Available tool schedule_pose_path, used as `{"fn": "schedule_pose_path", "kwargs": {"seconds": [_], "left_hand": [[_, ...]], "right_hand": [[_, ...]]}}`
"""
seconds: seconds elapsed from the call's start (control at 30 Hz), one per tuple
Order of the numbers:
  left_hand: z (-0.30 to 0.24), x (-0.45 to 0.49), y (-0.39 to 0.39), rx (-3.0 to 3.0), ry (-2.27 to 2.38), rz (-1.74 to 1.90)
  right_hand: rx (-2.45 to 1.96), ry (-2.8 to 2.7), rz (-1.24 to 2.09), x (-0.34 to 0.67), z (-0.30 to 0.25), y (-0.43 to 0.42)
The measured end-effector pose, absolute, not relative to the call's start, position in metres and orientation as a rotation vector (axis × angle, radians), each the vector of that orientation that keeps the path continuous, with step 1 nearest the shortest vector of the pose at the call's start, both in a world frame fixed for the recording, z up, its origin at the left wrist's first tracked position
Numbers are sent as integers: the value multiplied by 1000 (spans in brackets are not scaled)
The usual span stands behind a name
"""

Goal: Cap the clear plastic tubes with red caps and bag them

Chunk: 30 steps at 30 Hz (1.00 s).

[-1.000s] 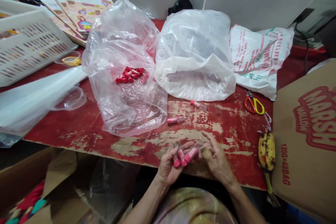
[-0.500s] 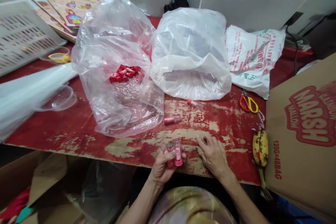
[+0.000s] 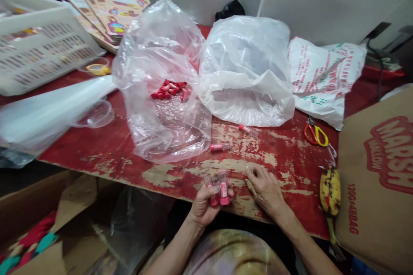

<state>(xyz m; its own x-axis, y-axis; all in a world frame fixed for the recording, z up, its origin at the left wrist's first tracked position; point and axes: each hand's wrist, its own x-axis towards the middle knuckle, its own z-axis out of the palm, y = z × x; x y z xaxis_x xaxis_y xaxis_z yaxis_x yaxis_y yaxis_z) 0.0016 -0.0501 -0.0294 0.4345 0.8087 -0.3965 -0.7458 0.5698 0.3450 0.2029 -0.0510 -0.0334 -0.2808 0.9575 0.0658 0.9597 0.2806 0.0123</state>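
Observation:
My left hand [image 3: 206,204] is closed round at least two small clear tubes [image 3: 223,191] with pink caps, held upright just above the table's front edge, caps downward. To its right, my right hand [image 3: 264,189] rests on the worn table top with its fingers loosely bent and nothing visible in them. Beyond my hands lie two similar tubes, a nearer tube [image 3: 219,148] and a farther tube [image 3: 248,130]. Behind these, a clear plastic bag [image 3: 174,124] contains a heap of red-pink caps [image 3: 171,89]. Beside it slumps a whitish plastic bag [image 3: 247,73] with its mouth toward me.
Scissors [image 3: 316,133] and a banana [image 3: 329,191] lie at the right, beside a cardboard carton [image 3: 358,197]. A printed white sack [image 3: 322,77] stands behind. At the left are a white basket [image 3: 48,47], plastic sheeting [image 3: 54,107] and a clear round lid [image 3: 97,114].
The camera view has turned slightly left, so the table's contents appear farther right. My left hand still grips the tubes, and my right hand stays on the table.

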Motion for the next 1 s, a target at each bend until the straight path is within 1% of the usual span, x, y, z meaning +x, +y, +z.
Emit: {"fn": "schedule_pose_path", "kwargs": {"seconds": [0.1, 0.2, 0.27, 0.43, 0.57, 0.63, 0.7, 0.77, 0.83, 0.9, 1.0], "left_hand": [[-32, -1, -55, 128, 517, 970], [-34, -9, -63, 140, 490, 988], [-35, -19, -70, 145, 495, 1002], [-35, -47, -86, 144, 512, 1071], [-38, -62, -99, 124, 534, 1172], [-42, -69, -106, 115, 545, 1216], [-49, -78, -114, 99, 586, 1253], [-59, -93, -121, 45, 737, 1307], [-73, -113, -127, -40, 953, 1397], [-91, -137, -132, -123, 1138, 1496], [-119, -179, -135, -207, 1355, 1604]], "right_hand": [[-1825, -2459, 78, 199, -23, -41], [-1682, -2455, 283, 181, -11, -24], [-1630, -2505, 338, 161, -5, -14], [-1732, -2737, 223, 120, 0, 2], [-1672, -2870, 73, 117, -11, 4], [-1640, -2862, 61, 123, -19, 3], [-1633, -2757, 124, 130, -26, 3], [-1595, -2519, 314, 134, -29, 2], [-1493, -2209, 657, 135, -23, -2], [-1527, -1896, 974, 133, -11, -11], [-1639, -1538, 1257, 125, 7, -28]]}}
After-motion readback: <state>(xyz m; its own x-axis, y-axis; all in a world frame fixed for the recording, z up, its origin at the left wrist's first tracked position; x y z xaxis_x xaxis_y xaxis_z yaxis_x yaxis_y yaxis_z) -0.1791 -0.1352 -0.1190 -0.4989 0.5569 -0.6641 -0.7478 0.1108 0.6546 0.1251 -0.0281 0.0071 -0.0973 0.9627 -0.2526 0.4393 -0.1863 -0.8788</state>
